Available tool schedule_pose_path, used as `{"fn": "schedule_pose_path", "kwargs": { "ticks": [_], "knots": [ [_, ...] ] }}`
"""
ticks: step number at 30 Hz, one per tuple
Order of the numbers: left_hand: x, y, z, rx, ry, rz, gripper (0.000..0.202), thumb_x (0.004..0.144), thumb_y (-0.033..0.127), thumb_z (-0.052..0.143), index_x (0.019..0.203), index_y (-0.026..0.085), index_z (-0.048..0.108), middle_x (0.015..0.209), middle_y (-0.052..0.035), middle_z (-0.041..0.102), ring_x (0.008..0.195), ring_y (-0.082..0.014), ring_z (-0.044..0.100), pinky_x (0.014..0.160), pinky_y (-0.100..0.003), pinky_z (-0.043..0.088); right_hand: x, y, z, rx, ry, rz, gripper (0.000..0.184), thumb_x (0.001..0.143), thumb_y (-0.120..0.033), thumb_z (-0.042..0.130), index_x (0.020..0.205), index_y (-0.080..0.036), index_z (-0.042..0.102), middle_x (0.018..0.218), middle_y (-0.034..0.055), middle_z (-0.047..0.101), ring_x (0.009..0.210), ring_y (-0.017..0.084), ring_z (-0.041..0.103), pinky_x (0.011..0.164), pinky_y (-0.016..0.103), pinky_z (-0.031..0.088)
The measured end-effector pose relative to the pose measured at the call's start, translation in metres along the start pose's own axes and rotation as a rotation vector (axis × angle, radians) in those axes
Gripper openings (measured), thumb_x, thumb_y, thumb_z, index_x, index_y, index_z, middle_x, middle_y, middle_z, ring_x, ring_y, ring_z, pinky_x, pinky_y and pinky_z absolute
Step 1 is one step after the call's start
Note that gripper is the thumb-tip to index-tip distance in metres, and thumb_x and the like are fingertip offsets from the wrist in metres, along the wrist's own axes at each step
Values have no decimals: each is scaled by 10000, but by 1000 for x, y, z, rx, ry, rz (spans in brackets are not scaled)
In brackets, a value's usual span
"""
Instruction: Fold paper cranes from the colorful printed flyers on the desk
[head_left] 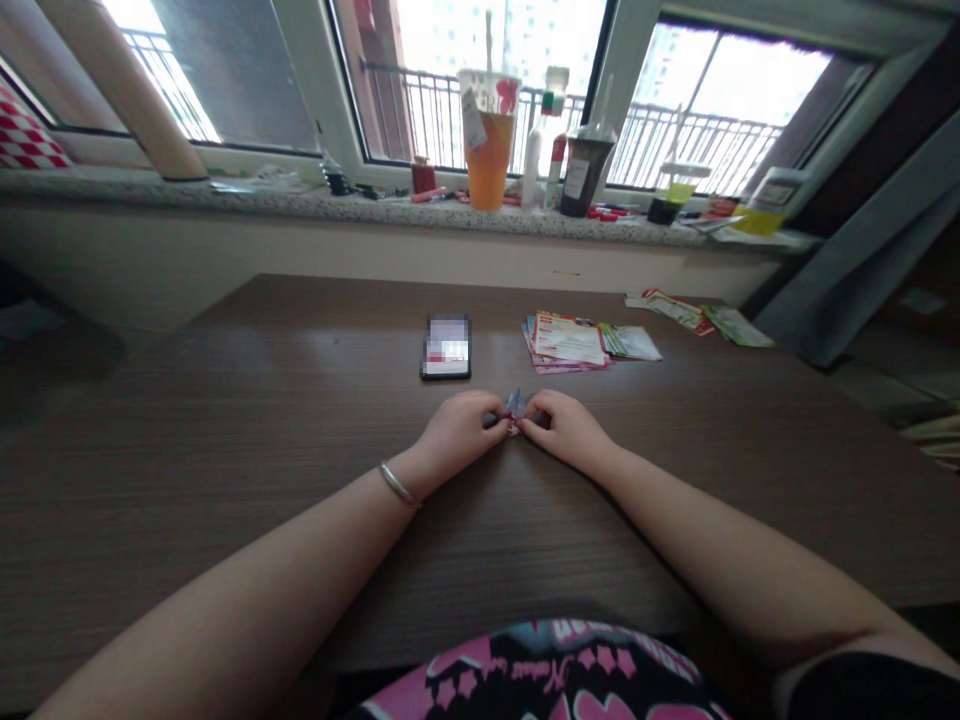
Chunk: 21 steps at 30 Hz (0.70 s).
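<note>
Both my hands meet at the middle of a dark wooden table [225,420]. My left hand [457,432], with a silver bangle on the wrist, pinches one side of a small folded piece of coloured paper [515,406]. My right hand [566,428] pinches its other side. The fingers of both hands are closed round the paper, which sits just above the tabletop and is mostly hidden between them.
A phone [446,347] lies face up just beyond my hands. A stack of printed leaflets [568,341] lies to its right, more leaflets [701,315] further right. The windowsill holds an orange drink cup [489,140], a dark drink cup [583,170], bottles and small items.
</note>
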<state>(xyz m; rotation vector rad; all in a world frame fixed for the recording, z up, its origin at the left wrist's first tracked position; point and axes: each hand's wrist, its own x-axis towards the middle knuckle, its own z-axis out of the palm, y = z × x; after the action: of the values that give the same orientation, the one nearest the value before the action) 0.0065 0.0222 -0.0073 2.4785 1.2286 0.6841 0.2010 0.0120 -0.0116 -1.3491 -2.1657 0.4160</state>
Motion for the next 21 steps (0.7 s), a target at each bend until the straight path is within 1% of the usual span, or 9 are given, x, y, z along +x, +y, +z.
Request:
{"fn": "schedule_pose_path", "kwargs": {
  "ticks": [3,6,7,9,11,13,15,18,21],
  "knots": [
    [1,-1,0,-5,1,-7,132,824,294,610,751,189,644,810,-19,655,792,-177,597,723,-270,441,0,0,1,48,6,53,89,763,-256,660,800,-183,626,716,-7,611,630,122,526,580,230,369],
    [0,-2,1,-8,3,-18,140,817,298,615,732,188,634,801,-25,651,792,-183,596,727,-278,442,1,3,2,130,12,96,256,755,-271,671,990,-190,609,724,-20,633,610,117,543,577,225,393],
    [0,-2,1,-9,6,-23,139,816,300,616,734,188,635,806,-28,652,801,-187,598,739,-284,444,1,4,3,154,16,108,295,754,-279,674,1024,-191,593,732,-21,641,607,116,548,581,226,403],
    [0,-2,2,-12,11,-35,136,812,304,619,741,190,638,822,-36,656,826,-196,602,772,-298,449,1,5,3,190,18,132,282,752,-296,677,997,-194,579,743,-19,652,611,117,559,590,228,414],
    [0,-2,2,-17,15,-47,136,809,304,621,741,187,637,834,-46,660,841,-202,607,793,-309,453,1,5,3,193,19,157,217,750,-315,680,897,-198,573,719,-24,642,609,117,560,584,226,408],
    [0,-2,3,-26,16,-56,139,807,300,620,731,183,629,840,-54,663,844,-204,611,794,-312,457,1,4,3,155,19,176,188,748,-334,682,797,-200,560,660,-36,607,584,115,540,553,220,379],
    [0,-2,4,-36,21,-65,137,804,293,621,725,182,618,843,-58,665,842,-207,613,786,-314,459,1,3,2,104,14,180,195,748,-347,683,736,-202,552,618,-43,576,565,114,517,531,217,347],
    [0,-2,4,-58,35,-82,136,793,310,643,778,183,597,840,-53,665,807,-204,614,731,-306,463,2,4,2,52,-2,166,184,755,-351,680,725,-205,572,629,-38,579,582,116,514,532,217,325],
    [-1,-3,5,-91,51,-87,203,791,322,659,909,190,560,869,-37,674,798,-192,623,692,-285,467,3,5,3,32,-14,155,171,766,-358,674,745,-207,594,645,-34,586,592,116,513,537,216,316]
  ]
}}
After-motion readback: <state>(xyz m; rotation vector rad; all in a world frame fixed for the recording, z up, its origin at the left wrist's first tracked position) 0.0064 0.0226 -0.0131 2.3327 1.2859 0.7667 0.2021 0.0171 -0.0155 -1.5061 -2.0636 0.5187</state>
